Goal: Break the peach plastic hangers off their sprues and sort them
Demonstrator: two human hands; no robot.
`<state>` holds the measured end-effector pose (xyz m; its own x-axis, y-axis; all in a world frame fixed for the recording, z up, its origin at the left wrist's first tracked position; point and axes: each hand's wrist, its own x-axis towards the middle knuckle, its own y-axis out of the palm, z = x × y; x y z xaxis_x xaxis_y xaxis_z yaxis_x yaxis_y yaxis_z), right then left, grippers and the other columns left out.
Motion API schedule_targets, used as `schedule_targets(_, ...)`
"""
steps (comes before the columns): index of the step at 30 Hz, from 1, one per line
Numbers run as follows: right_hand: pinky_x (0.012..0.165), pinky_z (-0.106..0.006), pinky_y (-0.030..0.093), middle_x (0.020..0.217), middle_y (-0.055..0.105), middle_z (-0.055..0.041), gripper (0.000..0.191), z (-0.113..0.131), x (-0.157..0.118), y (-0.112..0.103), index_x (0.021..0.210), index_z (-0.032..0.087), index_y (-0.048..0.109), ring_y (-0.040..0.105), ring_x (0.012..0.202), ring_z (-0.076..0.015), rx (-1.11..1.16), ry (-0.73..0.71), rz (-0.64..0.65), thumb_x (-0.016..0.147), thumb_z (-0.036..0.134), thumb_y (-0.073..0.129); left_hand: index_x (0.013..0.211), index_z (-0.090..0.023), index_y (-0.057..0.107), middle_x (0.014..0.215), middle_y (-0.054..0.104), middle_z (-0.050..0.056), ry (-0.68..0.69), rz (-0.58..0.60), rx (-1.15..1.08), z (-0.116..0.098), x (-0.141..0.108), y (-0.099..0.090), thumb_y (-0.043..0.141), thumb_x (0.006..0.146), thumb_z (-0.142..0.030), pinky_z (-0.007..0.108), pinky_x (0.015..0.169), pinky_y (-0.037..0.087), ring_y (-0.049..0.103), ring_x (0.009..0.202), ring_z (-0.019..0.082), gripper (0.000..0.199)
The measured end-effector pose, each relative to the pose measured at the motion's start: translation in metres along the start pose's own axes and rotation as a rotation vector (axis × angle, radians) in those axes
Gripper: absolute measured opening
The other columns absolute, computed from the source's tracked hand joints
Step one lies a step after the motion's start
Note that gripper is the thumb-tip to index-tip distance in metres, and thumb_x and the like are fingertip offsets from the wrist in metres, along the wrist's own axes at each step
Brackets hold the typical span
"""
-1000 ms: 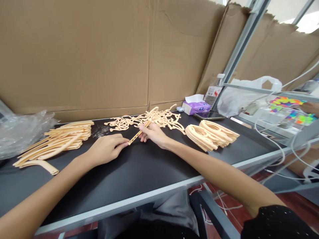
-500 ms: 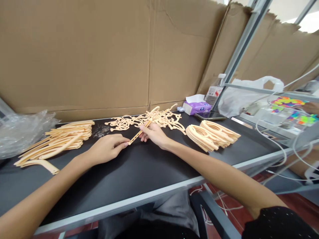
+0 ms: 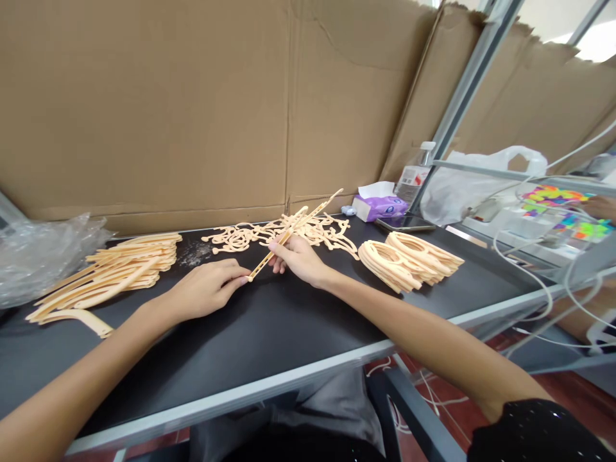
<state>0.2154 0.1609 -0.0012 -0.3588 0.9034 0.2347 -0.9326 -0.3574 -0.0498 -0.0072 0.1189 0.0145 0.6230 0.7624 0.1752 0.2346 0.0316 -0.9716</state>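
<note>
Between my hands, a long, thin, cream plastic strip [image 3: 262, 264] with slots along it slants up and away over the black table. My left hand [image 3: 208, 289] pinches its near end between thumb and fingers. My right hand [image 3: 299, 260] is closed around the strip's middle, thumb on top, and hides part of it. The far end rises past my right hand above a heap of small curved cream pieces [image 3: 237, 237]. Where the strip crosses the heap, I cannot tell whether a second piece lies along it.
Long cream strips [image 3: 125, 273] are piled at left beside clear plastic wrap [image 3: 52, 256]. Stacked looped cream pieces [image 3: 409, 260] lie right. Behind them are a phone [image 3: 407, 223], a purple tissue pack [image 3: 380, 206] and a bottle [image 3: 414, 176]. Cardboard [image 3: 192, 109] walls the back; a metal post [image 3: 469, 90] stands right.
The strip's far end has tilted slightly upward and shows more clearly above the heap. Both hands keep nearly the same place and grip.
</note>
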Motion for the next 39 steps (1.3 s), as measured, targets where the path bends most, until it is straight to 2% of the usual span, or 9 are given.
schedule_targets(11,0.043,-0.017,0.044,0.057,0.061,0.0031,0.014,0.005,-0.001,-0.005,0.080,0.017,0.051,0.058,0.045,-0.0080,-0.008,-0.002,0.029,0.093,0.023,0.054,0.101,-0.022,0.071,0.092,0.065,0.002,0.043,0.018,-0.201,0.001,0.002,0.000,0.038,0.101,-0.043,0.024,0.078,0.045,0.062,0.083,0.015,0.039)
schedule_targets(19,0.043,-0.017,0.046,0.057,0.061,0.0035,0.012,0.008,-0.006,-0.001,0.082,0.018,0.051,0.059,0.045,-0.0090,0.030,0.025,-0.008,0.093,0.021,0.054,0.116,-0.023,0.066,0.101,0.064,0.004,0.038,0.004,-0.020,-0.005,-0.001,0.002,0.034,0.102,-0.037,0.027,0.080,0.044,0.062,0.091,0.017,0.037)
schedule_targets(24,0.042,-0.017,0.045,0.057,0.061,0.0034,0.012,0.010,-0.007,0.000,0.081,0.017,0.052,0.059,0.045,-0.0086,0.049,0.019,-0.017,0.092,0.021,0.054,0.110,-0.022,0.065,0.096,0.063,0.003,0.046,0.041,0.105,-0.013,-0.002,-0.002,0.031,0.103,-0.034,0.027,0.074,0.044,0.062,0.084,0.017,0.037)
schedule_targets(32,0.041,-0.017,0.045,0.055,0.061,0.0034,0.013,0.010,-0.007,0.001,0.080,0.017,0.052,0.058,0.043,-0.0091,0.058,0.034,-0.045,0.092,0.021,0.055,0.106,-0.018,0.063,0.091,0.060,0.004,0.092,-0.001,0.154,-0.019,-0.003,0.002,0.030,0.102,-0.027,0.027,0.069,0.044,0.060,0.075,0.016,0.034)
schedule_targets(39,0.040,-0.015,0.044,0.053,0.060,0.0037,0.014,0.011,-0.007,0.002,0.079,0.017,0.052,0.058,0.042,-0.0084,0.072,0.042,-0.058,0.090,0.022,0.058,0.106,-0.016,0.061,0.091,0.060,0.006,0.056,0.001,0.255,-0.026,-0.003,0.004,0.028,0.101,-0.024,0.029,0.064,0.045,0.060,0.069,0.017,0.035)
